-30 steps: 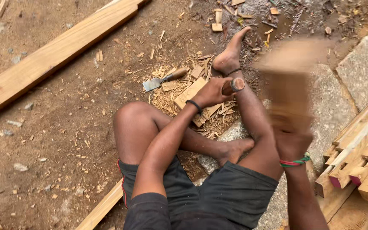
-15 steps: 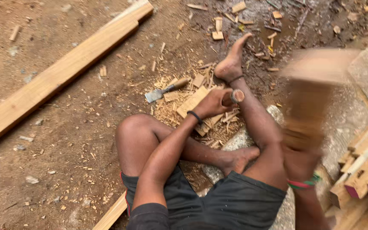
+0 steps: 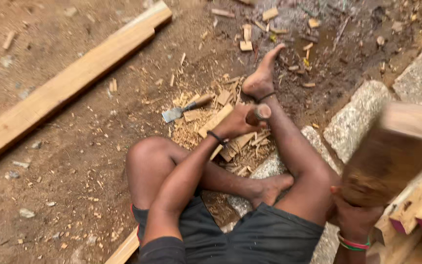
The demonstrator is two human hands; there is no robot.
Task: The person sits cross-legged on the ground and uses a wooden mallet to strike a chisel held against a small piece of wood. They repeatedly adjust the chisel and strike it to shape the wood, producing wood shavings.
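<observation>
- Bare packed dirt ground (image 3: 50,195), gritty, strewn with pale wood chips.
- Long flat plank (image 3: 64,88) lies diagonally, well apart from the sitter.
- Rough grey stone blocks (image 3: 362,117) beside the right leg.
- Right hand (image 3: 355,220) clenched on a blurred wooden mallet (image 3: 391,151), raised.
- Left hand (image 3: 238,122) wrapped tight round a chisel handle (image 3: 260,113), over a small wood block (image 3: 215,121) in shavings.
- Spare chisel (image 3: 184,108) lies near.

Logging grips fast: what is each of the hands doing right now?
Left hand: closed around the chisel handle.
Right hand: closed on the raised wooden mallet.
</observation>
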